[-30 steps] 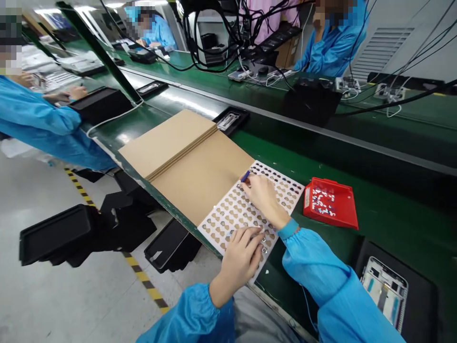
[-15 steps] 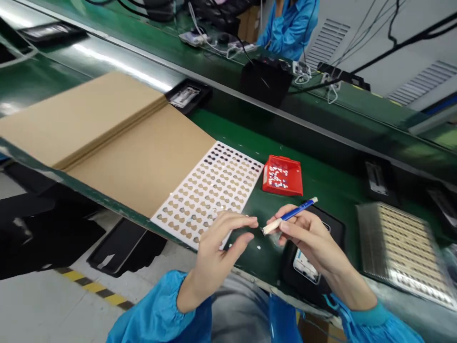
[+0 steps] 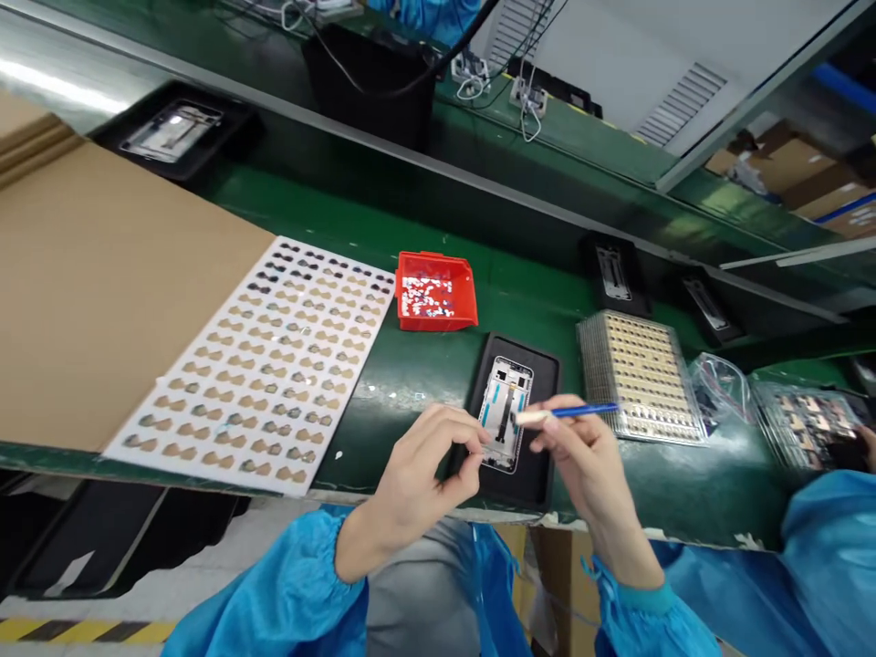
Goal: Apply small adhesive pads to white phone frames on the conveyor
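Note:
My right hand (image 3: 581, 452) pinches a pen-shaped tool (image 3: 585, 410), blue at the back and cream at the front. A small dark bit shows at the tool's tip, over a phone frame (image 3: 505, 415) with a dark strip and light-blue strips inside. The phone frame lies in a black tray (image 3: 537, 474) before me. At the tray's left side is my left hand (image 3: 428, 465), its thumb and index finger curled together; anything between them is too small to make out. To its left lies a white sheet (image 3: 274, 383) with rows of tan and dark bow-shaped stickers.
A red bin (image 3: 438, 292) with small white pieces stands behind the tray. On the right are a stack of clear trays (image 3: 640, 374), a plastic bag (image 3: 722, 388) and a co-worker's blue sleeve (image 3: 831, 538). Cardboard (image 3: 130, 301) covers the left; more black trays (image 3: 616, 274) lie farther back.
My view has swung right. The tool has moved over the phone frame, which my right hand had partly covered. My left thumb and index finger have curled closer together.

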Demonstrator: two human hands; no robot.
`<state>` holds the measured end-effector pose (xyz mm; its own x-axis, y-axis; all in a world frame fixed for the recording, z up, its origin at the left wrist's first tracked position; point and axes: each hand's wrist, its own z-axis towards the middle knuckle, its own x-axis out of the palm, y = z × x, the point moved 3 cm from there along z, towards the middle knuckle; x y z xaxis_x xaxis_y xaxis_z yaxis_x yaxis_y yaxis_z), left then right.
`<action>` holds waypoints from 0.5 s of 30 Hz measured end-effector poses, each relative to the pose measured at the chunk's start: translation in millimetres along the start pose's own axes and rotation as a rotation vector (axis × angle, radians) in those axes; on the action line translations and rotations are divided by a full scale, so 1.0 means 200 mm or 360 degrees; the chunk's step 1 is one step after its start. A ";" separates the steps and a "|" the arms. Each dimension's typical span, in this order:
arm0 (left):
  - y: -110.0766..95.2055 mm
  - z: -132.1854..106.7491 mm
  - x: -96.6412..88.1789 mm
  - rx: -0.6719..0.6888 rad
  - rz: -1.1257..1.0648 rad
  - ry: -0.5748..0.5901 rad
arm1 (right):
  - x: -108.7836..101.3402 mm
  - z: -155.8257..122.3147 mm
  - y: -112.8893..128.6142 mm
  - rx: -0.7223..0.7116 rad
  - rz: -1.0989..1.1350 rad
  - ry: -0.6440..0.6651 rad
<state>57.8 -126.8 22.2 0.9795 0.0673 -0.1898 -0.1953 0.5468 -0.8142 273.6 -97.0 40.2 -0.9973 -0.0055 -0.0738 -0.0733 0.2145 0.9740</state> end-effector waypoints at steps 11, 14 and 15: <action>0.33 -0.12 0.09 -0.0462 0.0104 0.0241 | -0.12 0.37 -0.03 -0.0577 -0.1027 0.0068; 0.34 -0.13 0.10 -0.0435 0.0093 0.0261 | -0.11 0.36 -0.03 -0.0582 -0.1121 0.0139; 0.34 -0.14 0.10 -0.0420 0.0090 0.0268 | -0.11 0.36 -0.03 -0.0581 -0.1147 0.0155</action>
<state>63.6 -110.8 -52.0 0.9491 -0.0594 -0.3093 -0.2771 0.3094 -0.9097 296.4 -28.3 20.3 -0.6990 -0.1091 -0.7067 -0.6796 -0.2062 0.7040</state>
